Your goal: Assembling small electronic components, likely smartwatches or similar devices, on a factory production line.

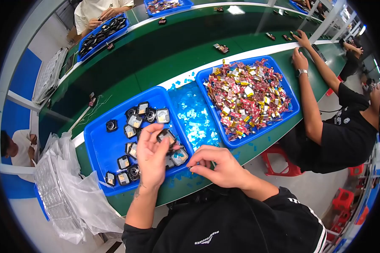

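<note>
**Two hands at the blue tray, one small module pinched**

Two hands of mine work at the near edge of the green bench (pixel 156 55). My left hand (pixel 151 158) is raised over the blue tray (pixel 98 145), its fingertips clamped on a small black square module (pixel 166 135) with a shiny face; it sits just above the tray's right side. My right hand (pixel 221 166) lies at the bench's near edge, just right of the tray's corner, thumb and forefinger pressed together; whether anything is between them I cannot tell.

In the tray lie many loose modules (pixel 135 121) like the one I hold, scattered from the far right corner down to the near left one, some partly hidden behind my left hand. Between this tray and the next, a drift of pale blue film scraps (pixel 194 116) covers the bench. Beyond it stands a second blue tray (pixel 293 105) heaped with small red, yellow and silver parts (pixel 247 95).

To my left a crumpled clear plastic bag (pixel 78 185) rests on stacked clear blister trays (pixel 50 189). On my right a person in a black shirt (pixel 346 130) reaches both arms across the bench, close beside the heaped tray. Further off, another person sits at a third blue tray (pixel 101 31) of dark parts.
</note>
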`<control>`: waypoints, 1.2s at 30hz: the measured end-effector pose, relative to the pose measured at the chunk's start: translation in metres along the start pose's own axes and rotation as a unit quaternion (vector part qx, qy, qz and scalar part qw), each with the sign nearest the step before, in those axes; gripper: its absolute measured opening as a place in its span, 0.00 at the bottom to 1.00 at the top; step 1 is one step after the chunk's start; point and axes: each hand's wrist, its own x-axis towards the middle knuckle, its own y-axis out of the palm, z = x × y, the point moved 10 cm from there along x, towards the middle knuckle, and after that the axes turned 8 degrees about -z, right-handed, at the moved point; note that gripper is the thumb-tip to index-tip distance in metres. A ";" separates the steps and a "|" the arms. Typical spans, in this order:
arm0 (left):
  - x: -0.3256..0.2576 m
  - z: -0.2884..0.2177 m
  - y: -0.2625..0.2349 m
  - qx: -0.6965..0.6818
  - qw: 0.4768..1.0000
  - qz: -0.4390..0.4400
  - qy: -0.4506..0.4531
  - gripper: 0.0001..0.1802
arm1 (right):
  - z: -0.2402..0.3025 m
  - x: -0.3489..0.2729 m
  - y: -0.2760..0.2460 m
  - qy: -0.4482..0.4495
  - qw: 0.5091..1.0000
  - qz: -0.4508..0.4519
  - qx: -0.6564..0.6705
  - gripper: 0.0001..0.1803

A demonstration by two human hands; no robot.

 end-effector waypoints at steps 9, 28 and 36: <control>-0.013 0.014 0.016 -0.024 0.999 0.017 -0.021 0.09 | 0.002 0.010 -0.005 0.005 0.996 -0.089 -0.016 0.07; -0.028 0.017 0.034 -0.030 0.992 0.117 -0.045 0.22 | 0.049 0.025 -0.019 -0.075 0.957 -0.155 -0.234 0.05; -0.032 0.015 0.035 0.009 0.993 0.120 0.003 0.23 | 0.048 0.028 -0.022 -0.079 0.958 -0.132 -0.242 0.04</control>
